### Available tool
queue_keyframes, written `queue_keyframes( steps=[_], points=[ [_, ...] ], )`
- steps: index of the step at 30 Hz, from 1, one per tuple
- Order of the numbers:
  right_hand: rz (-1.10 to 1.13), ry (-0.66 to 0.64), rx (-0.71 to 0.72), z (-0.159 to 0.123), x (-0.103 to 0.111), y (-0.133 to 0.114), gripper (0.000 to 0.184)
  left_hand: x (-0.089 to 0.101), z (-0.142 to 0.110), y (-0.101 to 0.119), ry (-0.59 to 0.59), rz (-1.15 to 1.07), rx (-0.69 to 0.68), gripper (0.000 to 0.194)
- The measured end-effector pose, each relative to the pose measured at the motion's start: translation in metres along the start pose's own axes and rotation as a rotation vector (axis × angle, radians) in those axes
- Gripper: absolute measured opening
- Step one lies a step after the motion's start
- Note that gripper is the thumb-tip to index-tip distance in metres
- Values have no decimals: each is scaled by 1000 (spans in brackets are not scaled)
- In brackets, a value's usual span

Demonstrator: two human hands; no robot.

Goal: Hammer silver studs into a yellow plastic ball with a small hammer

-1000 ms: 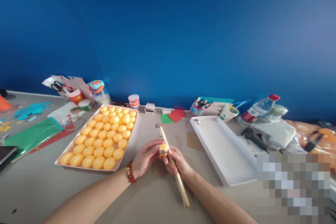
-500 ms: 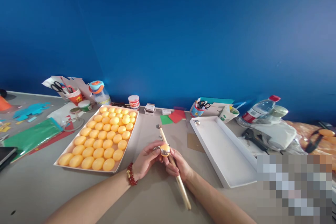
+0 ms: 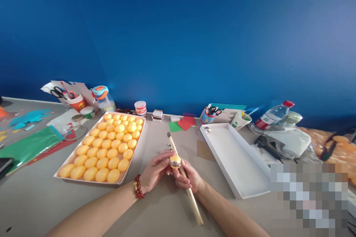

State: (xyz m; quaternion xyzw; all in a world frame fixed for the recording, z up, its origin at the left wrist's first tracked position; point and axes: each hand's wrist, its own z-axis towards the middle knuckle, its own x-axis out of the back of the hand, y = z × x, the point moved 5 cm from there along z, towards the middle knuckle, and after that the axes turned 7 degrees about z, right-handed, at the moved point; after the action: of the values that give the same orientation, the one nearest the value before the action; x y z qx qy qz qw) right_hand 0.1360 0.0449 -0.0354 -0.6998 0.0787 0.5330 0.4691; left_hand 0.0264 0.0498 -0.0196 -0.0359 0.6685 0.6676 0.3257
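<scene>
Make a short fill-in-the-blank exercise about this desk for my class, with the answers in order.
1. The left hand touches a ball that is partly orange and partly shiny ____.
2. The wooden stick is held in the person's ____ hand.
3. The tray full of orange balls lies on the person's ____ side.
4. The wall behind the desk is ____.

Missing words: silver; right; left; blue.

hands (image 3: 154, 171) (image 3: 194, 178): 2 | held ball (image 3: 175, 160): 1 | stick (image 3: 191, 196): 1 | trays (image 3: 239, 159) (image 3: 130, 159): 2
</scene>
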Motion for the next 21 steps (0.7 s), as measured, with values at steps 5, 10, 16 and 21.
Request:
queue_keyframes(
  steps=[5, 10, 16, 21],
  points=[
    [6, 3, -8, 0, 1, 0, 45, 0, 0, -1, -22, 19, 6, 28],
    [0, 13, -16, 0, -1, 2, 45, 0, 1, -2, -2, 74, -3, 30],
    [-5, 44, -8, 0, -2, 3, 44, -2, 0, 2, -7, 62, 0, 33],
    [-36, 138, 18, 0, -3, 1, 40, -4, -3, 6, -3, 126, -23, 40]
  ],
)
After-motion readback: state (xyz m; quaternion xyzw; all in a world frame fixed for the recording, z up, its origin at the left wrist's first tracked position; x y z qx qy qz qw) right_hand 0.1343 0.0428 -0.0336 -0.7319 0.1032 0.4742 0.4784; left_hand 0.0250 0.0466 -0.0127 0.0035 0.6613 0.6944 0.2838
